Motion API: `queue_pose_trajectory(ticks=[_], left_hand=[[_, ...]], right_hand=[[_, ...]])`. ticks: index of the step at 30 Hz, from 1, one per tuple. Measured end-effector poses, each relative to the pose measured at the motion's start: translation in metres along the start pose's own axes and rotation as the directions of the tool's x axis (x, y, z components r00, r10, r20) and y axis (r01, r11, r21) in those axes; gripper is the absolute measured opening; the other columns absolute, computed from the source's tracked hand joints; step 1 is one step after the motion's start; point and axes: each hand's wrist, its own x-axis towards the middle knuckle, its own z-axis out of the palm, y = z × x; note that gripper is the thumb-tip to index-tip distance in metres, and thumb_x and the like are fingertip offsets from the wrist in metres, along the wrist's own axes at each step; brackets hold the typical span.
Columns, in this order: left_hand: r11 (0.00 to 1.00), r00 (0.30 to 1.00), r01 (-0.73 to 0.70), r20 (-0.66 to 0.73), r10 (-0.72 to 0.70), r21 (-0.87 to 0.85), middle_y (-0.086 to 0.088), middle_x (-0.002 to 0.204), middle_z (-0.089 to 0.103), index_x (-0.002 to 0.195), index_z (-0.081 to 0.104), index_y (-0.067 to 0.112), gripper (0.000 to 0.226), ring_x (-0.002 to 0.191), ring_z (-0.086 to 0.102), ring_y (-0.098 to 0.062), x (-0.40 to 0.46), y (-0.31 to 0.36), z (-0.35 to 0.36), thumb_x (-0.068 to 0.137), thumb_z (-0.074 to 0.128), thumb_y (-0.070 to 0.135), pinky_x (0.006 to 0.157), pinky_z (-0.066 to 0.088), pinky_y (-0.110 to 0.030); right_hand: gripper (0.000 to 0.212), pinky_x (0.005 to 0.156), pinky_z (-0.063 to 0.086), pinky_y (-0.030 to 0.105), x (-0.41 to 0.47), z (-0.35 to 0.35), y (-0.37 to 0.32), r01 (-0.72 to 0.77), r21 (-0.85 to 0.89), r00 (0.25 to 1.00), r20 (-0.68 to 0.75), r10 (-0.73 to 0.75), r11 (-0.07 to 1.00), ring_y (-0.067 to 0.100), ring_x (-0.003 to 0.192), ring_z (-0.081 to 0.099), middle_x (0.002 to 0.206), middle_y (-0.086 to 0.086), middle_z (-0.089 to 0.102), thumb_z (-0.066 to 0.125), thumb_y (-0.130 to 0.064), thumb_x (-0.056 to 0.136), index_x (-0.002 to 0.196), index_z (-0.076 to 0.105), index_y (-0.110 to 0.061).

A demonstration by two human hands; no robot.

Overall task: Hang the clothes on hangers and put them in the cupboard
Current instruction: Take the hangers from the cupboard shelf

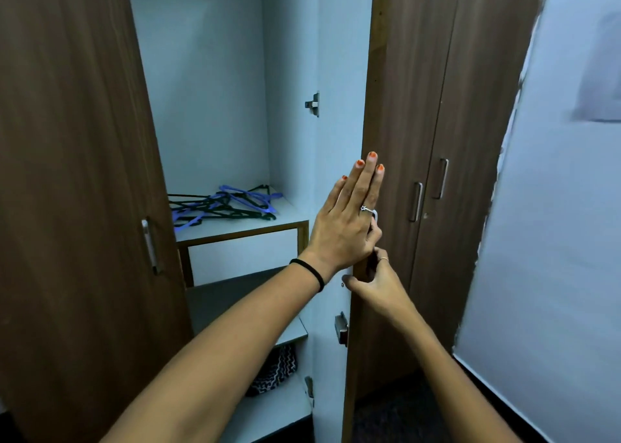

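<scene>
The cupboard stands open, its pale inside wall in front of me. A tangled pile of blue and black hangers lies on the white shelf inside. My left hand lies flat with straight fingers against the edge of the right door. My right hand is just below it, with fingers and thumb curled round the same door edge near the door's handle. No clothes on hangers are in view.
The left door stands open with a metal handle. A black-and-white patterned cloth lies on a lower shelf. Two closed doors with handles are to the right, then a pale wall.
</scene>
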Motion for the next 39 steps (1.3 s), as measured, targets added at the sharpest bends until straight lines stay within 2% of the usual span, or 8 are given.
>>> queue_pose_trajectory(ticks=[3, 9, 15, 19, 23, 26, 30, 39], left_hand=[[1.000, 0.999, 0.016, 0.051, -0.017, 0.021, -0.012, 0.159, 0.001, 0.152, 0.000, 0.008, 0.090, 0.149, 0.001, -0.026, 0.016, 0.030, 0.010, 0.080, 0.050, 0.029, 0.121, 0.004, -0.038], [0.987, 0.973, 0.083, 0.205, -0.111, 0.141, -0.008, 0.146, -0.044, 0.150, -0.014, 0.010, 0.089, 0.139, -0.035, -0.023, 0.047, 0.075, 0.033, 0.088, 0.044, 0.036, 0.116, -0.014, -0.043], [0.979, 0.972, 0.098, 0.196, -0.133, 0.180, -0.007, 0.160, -0.017, 0.151, -0.010, 0.011, 0.088, 0.146, -0.020, -0.022, 0.054, 0.085, 0.039, 0.089, 0.044, 0.041, 0.114, -0.015, -0.048], [0.989, 0.974, 0.143, 0.172, -0.149, 0.047, -0.005, 0.158, -0.016, 0.151, -0.009, 0.017, 0.067, 0.149, -0.003, -0.022, 0.043, 0.077, 0.031, 0.098, 0.015, 0.051, 0.117, -0.004, -0.051], [0.952, 0.937, 0.305, 0.184, -0.298, -0.010, -0.005, 0.159, -0.014, 0.153, -0.006, 0.020, 0.068, 0.149, -0.005, -0.022, 0.006, 0.048, 0.028, 0.097, 0.008, 0.056, 0.118, -0.003, -0.051], [0.924, 0.906, 0.363, 0.186, -0.379, 0.118, -0.006, 0.162, -0.004, 0.154, 0.001, 0.017, 0.070, 0.149, -0.004, -0.020, -0.030, 0.010, 0.026, 0.099, 0.028, 0.051, 0.118, -0.004, -0.048], [0.846, 0.844, 0.413, 0.208, -0.495, 0.336, -0.008, 0.162, 0.002, 0.154, 0.009, 0.014, 0.089, 0.149, 0.004, -0.023, -0.070, -0.046, 0.008, 0.084, 0.060, 0.030, 0.116, 0.003, -0.049], [0.700, 0.792, 0.271, 0.260, -0.552, 0.660, -0.007, 0.162, -0.006, 0.155, 0.003, 0.017, 0.089, 0.149, 0.000, -0.026, -0.150, -0.184, -0.053, 0.084, 0.056, 0.030, 0.116, -0.001, -0.050]], right_hand=[[0.061, 0.077, 0.045, 0.022, 0.009, -0.030, 0.014, -0.035, 0.047, 0.999, 0.031, 0.034, 0.998, 0.009, 0.101, 0.057, 0.117, -0.001, 0.058, 0.071, -0.013, 0.080, 0.130, 0.036, -0.015], [0.054, 0.097, 0.048, 0.040, 0.031, -0.076, 0.039, -0.111, 0.083, 0.989, 0.108, 0.102, 0.990, 0.022, 0.112, 0.056, 0.122, 0.013, 0.056, 0.067, -0.010, 0.078, 0.122, 0.038, -0.022], [0.068, 0.089, 0.049, 0.033, 0.036, -0.083, 0.048, -0.125, 0.034, 0.986, 0.113, 0.120, 0.992, 0.018, 0.106, 0.056, 0.115, 0.002, 0.058, 0.069, -0.019, 0.077, 0.136, 0.035, -0.015], [0.089, 0.103, 0.043, 0.046, 0.007, -0.051, 0.053, -0.030, -0.109, 0.981, -0.191, 0.008, 0.994, 0.026, 0.129, 0.046, 0.144, 0.007, 0.043, 0.071, -0.027, 0.078, 0.149, 0.018, -0.028], [0.094, 0.113, 0.021, 0.051, -0.042, 0.007, 0.036, 0.104, -0.334, 0.867, -0.431, -0.250, 0.937, 0.027, 0.144, 0.018, 0.160, 0.009, 0.008, 0.068, -0.017, 0.080, 0.153, 0.009, -0.023], [0.094, 0.114, 0.012, 0.051, -0.050, 0.048, 0.028, 0.187, -0.496, 0.867, -0.323, -0.380, 0.848, 0.028, 0.146, 0.017, 0.160, 0.012, 0.009, 0.069, -0.016, 0.074, 0.152, 0.016, -0.019], [0.094, 0.114, 0.017, 0.051, -0.037, 0.097, 0.015, 0.278, -0.470, 0.926, -0.101, -0.364, 0.838, 0.026, 0.148, 0.008, 0.162, 0.008, 0.000, 0.064, -0.013, 0.075, 0.153, 0.012, -0.021], [0.089, 0.117, 0.004, 0.050, 0.010, 0.194, -0.026, 0.409, -0.451, 0.912, 0.230, -0.340, 0.793, 0.026, 0.148, -0.009, 0.161, 0.008, -0.011, 0.058, -0.019, 0.086, 0.154, 0.001, -0.020]])
